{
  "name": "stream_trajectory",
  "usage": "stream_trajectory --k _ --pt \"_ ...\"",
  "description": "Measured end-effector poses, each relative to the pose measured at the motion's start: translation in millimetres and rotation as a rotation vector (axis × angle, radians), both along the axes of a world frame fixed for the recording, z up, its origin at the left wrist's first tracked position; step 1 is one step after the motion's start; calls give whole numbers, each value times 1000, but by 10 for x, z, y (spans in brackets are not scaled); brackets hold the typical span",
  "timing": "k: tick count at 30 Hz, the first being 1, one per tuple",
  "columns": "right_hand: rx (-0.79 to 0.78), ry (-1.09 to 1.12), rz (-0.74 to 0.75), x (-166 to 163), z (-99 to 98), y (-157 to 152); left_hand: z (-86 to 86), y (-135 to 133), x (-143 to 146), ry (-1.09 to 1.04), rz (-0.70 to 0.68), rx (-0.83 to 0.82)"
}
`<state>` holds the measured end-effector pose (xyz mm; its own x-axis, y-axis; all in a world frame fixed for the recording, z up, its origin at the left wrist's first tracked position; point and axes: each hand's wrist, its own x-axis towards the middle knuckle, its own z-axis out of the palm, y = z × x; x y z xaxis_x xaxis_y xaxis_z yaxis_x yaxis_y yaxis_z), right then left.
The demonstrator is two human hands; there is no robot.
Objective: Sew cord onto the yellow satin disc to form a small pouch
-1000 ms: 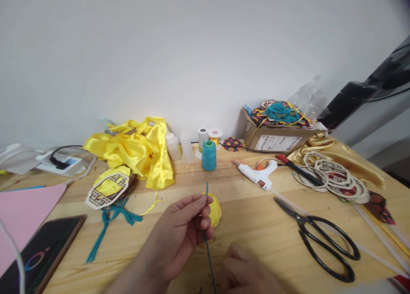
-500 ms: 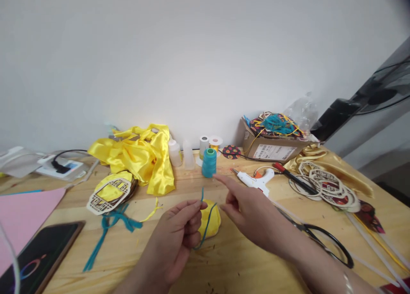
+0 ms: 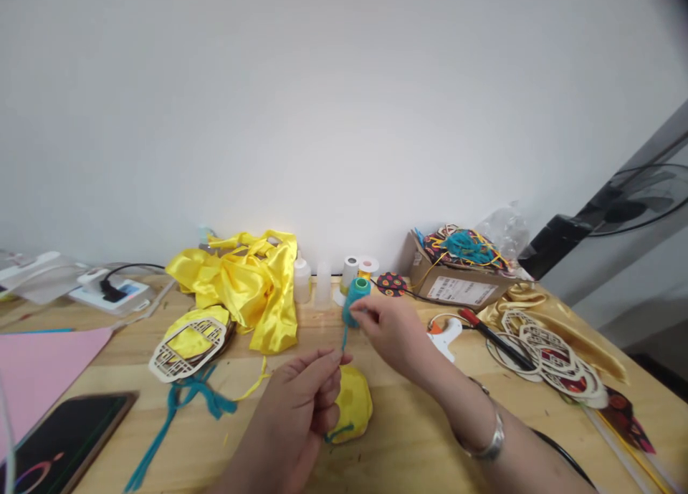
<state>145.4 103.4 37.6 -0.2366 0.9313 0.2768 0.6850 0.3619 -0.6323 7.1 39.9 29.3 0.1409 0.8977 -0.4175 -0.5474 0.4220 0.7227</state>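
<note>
My left hand [image 3: 301, 415] is closed in a pinch on a thin teal cord [image 3: 344, 336] that sticks up past its fingertips and loops out below by a small yellow satin pad [image 3: 355, 408] on the table. My right hand [image 3: 390, 329] reaches forward, its fingers closing round the teal thread spool [image 3: 357, 293], which stands upright near the back of the wooden table [image 3: 408, 437]. A metal bracelet sits on my right wrist.
Yellow satin cloth [image 3: 244, 282] is heaped at the back left, with a cut-wood lattice piece [image 3: 188, 340] and teal cord scraps [image 3: 188, 401] in front. A phone [image 3: 59, 444] and pink paper [image 3: 37, 358] lie left. Right: glue gun [image 3: 446, 336], cardboard box [image 3: 456, 282], wooden rings [image 3: 548, 336], fan.
My right hand came up from the near edge and reached forward onto the teal spool. My view tilted up and the scissors slid out of sight. My left hand kept its pinch on the cord.
</note>
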Motion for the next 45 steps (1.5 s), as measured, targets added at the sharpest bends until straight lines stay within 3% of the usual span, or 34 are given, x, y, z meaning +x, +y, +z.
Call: stream_trajectory --k 5,10,15,18,20,23,27,28,30,32,33,35,38,42,45 --pt "25 200 -72 13 164 405 166 98 2 -40 35 44" --pt "-28 391 -94 4 501 592 231 43 -26 -32 26 29" --pt "78 667 -86 79 1014 476 179 -113 -96 9 -6 8" --pt "279 637 -94 156 1318 252 164 -204 -145 51 -2 -39" --pt "391 543 -113 232 1415 89 145 -262 -177 69 -11 -74" --pt "346 266 -62 417 1282 -99 79 -343 -221 98 -21 -97" --pt "-54 -397 304 742 715 -295 -55 -425 -256 158 -47 -84" --pt "-66 -513 269 806 570 -357 -86 -439 -257 173 -60 -80" --pt "-23 -669 43 874 339 -504 -139 -463 -243 195 -90 -89" --pt "61 -644 -157 849 192 -670 -178 -485 -212 211 -123 -107" --pt "84 -567 -171 804 139 -751 -195 -495 -193 217 -140 -114" --pt "61 -343 -32 672 47 -885 -227 -514 -152 231 -173 -119" --pt "-100 -92 227 476 -92 -972 -271 -535 -109 256 -215 -130" --pt "-267 -14 381 385 -207 -903 -304 -541 -91 315 -279 -114" --pt "-266 -16 405 390 -203 -815 -307 -544 -83 381 -302 -116"
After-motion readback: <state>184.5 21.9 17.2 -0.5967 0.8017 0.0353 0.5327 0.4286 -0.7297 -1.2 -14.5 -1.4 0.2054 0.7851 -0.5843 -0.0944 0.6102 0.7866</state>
